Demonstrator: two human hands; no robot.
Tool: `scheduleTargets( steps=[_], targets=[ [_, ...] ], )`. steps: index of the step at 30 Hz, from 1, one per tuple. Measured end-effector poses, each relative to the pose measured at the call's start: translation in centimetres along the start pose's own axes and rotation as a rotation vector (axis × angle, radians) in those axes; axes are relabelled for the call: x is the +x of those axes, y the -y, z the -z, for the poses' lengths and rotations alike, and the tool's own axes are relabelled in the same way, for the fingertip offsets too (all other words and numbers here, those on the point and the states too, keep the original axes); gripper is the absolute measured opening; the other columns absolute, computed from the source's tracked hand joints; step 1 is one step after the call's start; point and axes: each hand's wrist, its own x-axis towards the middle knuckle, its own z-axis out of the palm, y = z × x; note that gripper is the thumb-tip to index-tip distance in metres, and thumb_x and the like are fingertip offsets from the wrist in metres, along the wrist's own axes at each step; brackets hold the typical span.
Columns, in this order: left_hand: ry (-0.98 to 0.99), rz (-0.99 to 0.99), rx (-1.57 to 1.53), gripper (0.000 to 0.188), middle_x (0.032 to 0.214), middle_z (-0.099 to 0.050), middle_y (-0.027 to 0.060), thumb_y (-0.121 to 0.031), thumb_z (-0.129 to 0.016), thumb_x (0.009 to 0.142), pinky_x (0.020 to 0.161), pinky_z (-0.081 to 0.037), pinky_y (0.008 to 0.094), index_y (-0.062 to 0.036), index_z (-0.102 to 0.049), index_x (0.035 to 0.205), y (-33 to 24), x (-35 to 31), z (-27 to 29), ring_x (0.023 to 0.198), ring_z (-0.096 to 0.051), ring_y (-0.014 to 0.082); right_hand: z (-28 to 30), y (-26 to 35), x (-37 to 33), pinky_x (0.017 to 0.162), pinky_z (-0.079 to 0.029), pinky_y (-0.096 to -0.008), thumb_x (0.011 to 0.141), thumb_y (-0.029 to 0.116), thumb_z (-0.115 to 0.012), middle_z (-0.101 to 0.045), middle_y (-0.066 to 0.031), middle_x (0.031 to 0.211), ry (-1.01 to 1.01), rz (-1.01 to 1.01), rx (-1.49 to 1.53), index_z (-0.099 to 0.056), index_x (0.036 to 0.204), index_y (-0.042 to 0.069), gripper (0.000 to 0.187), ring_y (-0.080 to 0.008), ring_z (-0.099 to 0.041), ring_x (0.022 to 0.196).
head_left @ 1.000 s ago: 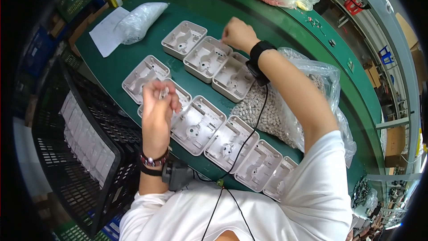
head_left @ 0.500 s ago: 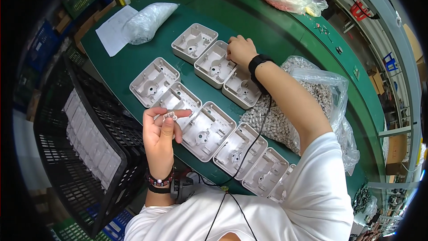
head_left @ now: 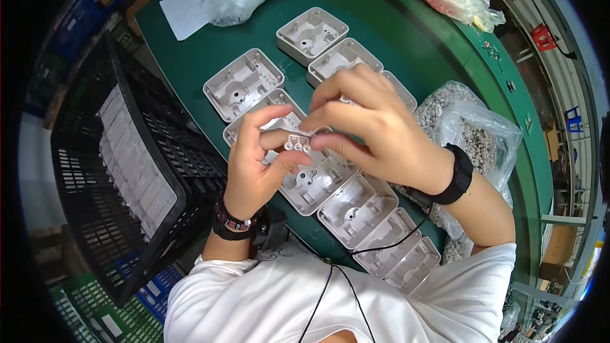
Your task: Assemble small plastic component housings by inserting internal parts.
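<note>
A small white plastic part with a row of round holes (head_left: 297, 144) sits in the fingertips of my left hand (head_left: 251, 159), thumb below it and fingers behind. My right hand (head_left: 381, 127) has come up against its right side, thumb and forefinger curled close together. Whatever those right fingertips pinch is too small to make out. Below both hands stand open light-grey plastic housings in rows, among them a square housing (head_left: 222, 100) at the left, a far housing (head_left: 293, 42) and a nearer housing (head_left: 337, 222). My hands cover some of them.
A clear bag of small grey-white pieces (head_left: 481, 152) lies to the right. At the left, a black crate (head_left: 171, 152) holds wrapped white packages. A filled plastic bag (head_left: 244, 0) rests on a paper sheet (head_left: 181, 16) at the far left of the green table (head_left: 175, 67). A black cable crosses the near housings.
My right hand has left the far row of housings and come back to meet my left hand. The small white part has turned, showing its holes. The whole view has shifted.
</note>
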Motion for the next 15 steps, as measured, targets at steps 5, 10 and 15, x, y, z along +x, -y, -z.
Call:
scheduleTargets(
  steps=[5,10,15],
  targets=[
    [0.142,-0.159,0.296,0.053,0.067,-0.065,0.0064,-0.004,-0.066,0.078,0.052,-0.042,0.0183,0.0005,-0.037,0.122,-0.8,0.3,0.7,0.055,-0.056,0.0079,-0.3,0.5,-0.3,0.072,-0.035,-0.0309,0.066,0.016,-0.071,-0.053,0.0005,0.084,0.135,0.055,0.046,-0.062,0.077,0.012,0.014,-0.0186,-0.050,0.079],
    [0.174,-0.251,0.379,0.050,0.071,-0.065,0.0084,-0.009,-0.066,0.080,0.055,-0.043,0.0207,0.0019,-0.037,0.120,-0.4,-0.1,1.1,0.058,-0.057,0.0099,-0.9,0.2,0.1,0.072,-0.033,-0.0301,0.068,0.012,-0.070,-0.053,0.0022,0.082,0.164,0.067,0.070,-0.061,0.075,0.013,0.011,-0.0166,-0.052,0.079],
    [-0.351,-0.431,0.253,0.025,0.068,-0.055,0.0090,-0.026,-0.045,0.093,0.057,-0.039,0.0248,-0.0019,-0.044,0.095,5.5,-3.7,3.6,0.058,-0.051,0.0146,-0.9,-3.8,3.2,0.065,-0.042,-0.0295,0.069,0.004,-0.065,-0.056,-0.0028,0.074,0.065,0.037,0.128,-0.062,0.073,0.009,0.007,-0.0201,-0.056,0.071]
  ],
)
